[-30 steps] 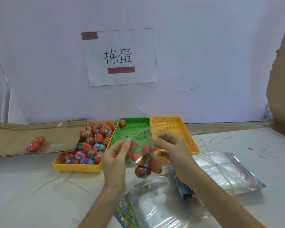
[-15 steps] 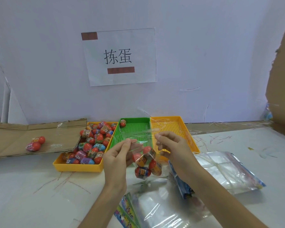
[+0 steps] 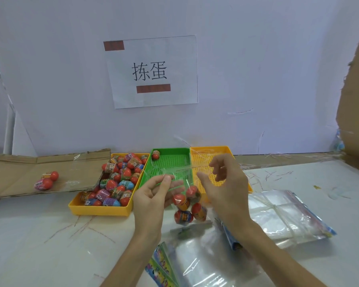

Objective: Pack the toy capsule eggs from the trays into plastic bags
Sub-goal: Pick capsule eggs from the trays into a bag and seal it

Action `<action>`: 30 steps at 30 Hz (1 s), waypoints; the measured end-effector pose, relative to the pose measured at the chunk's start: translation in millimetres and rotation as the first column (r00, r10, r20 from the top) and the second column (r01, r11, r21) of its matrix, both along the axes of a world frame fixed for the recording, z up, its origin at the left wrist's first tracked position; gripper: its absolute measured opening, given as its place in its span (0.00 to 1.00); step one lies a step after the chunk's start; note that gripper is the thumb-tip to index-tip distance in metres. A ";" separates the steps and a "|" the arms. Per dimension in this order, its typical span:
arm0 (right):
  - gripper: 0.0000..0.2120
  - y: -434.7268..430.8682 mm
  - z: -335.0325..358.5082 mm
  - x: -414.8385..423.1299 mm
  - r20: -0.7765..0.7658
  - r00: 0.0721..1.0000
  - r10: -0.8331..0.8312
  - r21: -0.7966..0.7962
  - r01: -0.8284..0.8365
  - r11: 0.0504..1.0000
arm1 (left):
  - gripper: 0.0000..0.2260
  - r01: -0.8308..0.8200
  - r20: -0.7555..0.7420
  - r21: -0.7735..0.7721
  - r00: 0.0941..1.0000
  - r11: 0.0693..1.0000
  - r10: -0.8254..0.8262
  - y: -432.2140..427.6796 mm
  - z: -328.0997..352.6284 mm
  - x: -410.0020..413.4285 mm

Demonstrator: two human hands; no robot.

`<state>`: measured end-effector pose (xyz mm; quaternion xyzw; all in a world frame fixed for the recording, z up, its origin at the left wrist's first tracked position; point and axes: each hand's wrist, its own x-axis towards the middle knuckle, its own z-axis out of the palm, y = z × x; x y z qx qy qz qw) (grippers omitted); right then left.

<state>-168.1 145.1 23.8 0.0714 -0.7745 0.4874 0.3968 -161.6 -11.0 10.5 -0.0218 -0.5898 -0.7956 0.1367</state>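
- At your fingertips, your left hand (image 3: 153, 195) pinches the bag (image 3: 179, 184) mouth; your right hand (image 3: 224, 183) curls loosely, thumb apart, and its grip on the film is unclear.
- The eggs (image 3: 187, 208) hang inside, before the green tray (image 3: 170, 162): slippery film, likely bottom-heavy; hold the top edge.

Lower bag stack (image 3: 197, 268) partly off-frame

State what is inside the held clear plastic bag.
Four red-topped toy capsule eggs sit low in the clear plastic bag. The right hand covers its edge; more may hide there.

White table (image 3: 35, 251), egg-filled yellow tray (image 3: 100, 211), green tray (image 3: 170, 160), second yellow tray (image 3: 203, 160), flattened cardboard (image 3: 15, 172), bundled clear bags (image 3: 282, 216)
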 end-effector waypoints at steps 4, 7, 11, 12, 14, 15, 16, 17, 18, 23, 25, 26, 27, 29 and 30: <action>0.03 -9.0 0.3 5.7 -0.289 0.950 0.121 0.335 -0.018 0.942 | 0.04 -0.075 -0.144 -0.186 0.988 0.980 0.048 3.1 -2.2 4.0; 0.02 -13.5 -1.2 8.2 -0.255 0.952 0.168 0.392 -0.057 0.918 | 0.07 -0.129 -0.268 -0.293 0.962 0.947 0.048 5.9 -3.1 9.1; 0.04 -9.7 -1.9 7.6 -0.191 0.958 0.213 0.361 -0.134 0.923 | 0.14 -0.183 -0.373 -0.393 0.928 0.901 0.026 9.0 -4.0 13.2; 0.04 -8.9 -2.0 6.9 -0.184 0.958 0.220 0.360 -0.142 0.922 | 0.14 -0.192 -0.387 -0.406 0.922 0.893 0.022 9.5 -4.1 13.9; 0.04 -9.2 -2.1 5.8 -0.181 0.957 0.228 0.356 -0.152 0.922 | 0.15 -0.217 -0.426 -0.435 0.905 0.874 0.012 9.3 -4.2 14.2; 0.04 -9.3 -2.5 5.1 -0.177 0.956 0.234 0.350 -0.161 0.923 | 0.14 -0.230 -0.449 -0.453 0.894 0.861 0.002 8.8 -4.8 13.9; 0.04 -9.3 -2.8 4.6 -0.173 0.956 0.239 0.344 -0.169 0.924 | 0.14 -0.244 -0.468 -0.474 0.884 0.846 -0.007 8.1 -5.5 13.2; 0.04 -9.1 -3.2 4.0 -0.169 0.955 0.242 0.340 -0.174 0.924 | 0.14 -0.257 -0.480 -0.494 0.877 0.830 -0.014 7.5 -6.2 12.5; 0.05 -8.9 -3.6 3.9 -0.166 0.955 0.244 0.337 -0.178 0.924 | 0.14 -0.268 -0.487 -0.512 0.873 0.816 -0.018 7.0 -6.8 12.1; 0.03 -8.4 -3.8 3.8 -0.164 0.955 0.246 0.327 -0.183 0.927 | 0.09 -0.299 -0.518 -0.542 0.855 0.785 -0.032 4.2 -12.2 9.0; 0.03 -8.2 -4.5 4.5 -0.168 0.958 0.234 0.337 -0.167 0.926 | 0.06 -0.294 -0.515 -0.542 0.856 0.787 -0.035 3.7 -14.5 8.0; 0.03 -8.0 -4.7 4.9 -0.167 0.959 0.229 0.346 -0.161 0.925 | 0.06 -0.294 -0.511 -0.544 0.859 0.786 -0.033 3.9 -15.3 7.6; 0.03 -8.2 -4.7 5.2 -0.165 0.960 0.226 0.352 -0.156 0.923 | 0.05 -0.296 -0.508 -0.547 0.861 0.783 -0.029 4.1 -16.3 7.4; 0.04 -8.3 -3.9 4.9 -0.161 0.963 0.214 0.355 -0.146 0.923 | 0.05 -0.305 -0.508 -0.557 0.861 0.772 -0.026 4.7 -17.9 7.3; 0.04 -8.0 -3.3 4.3 -0.159 0.965 0.207 0.355 -0.140 0.924 | 0.05 -0.309 -0.512 -0.564 0.859 0.766 -0.030 4.9 -18.4 7.6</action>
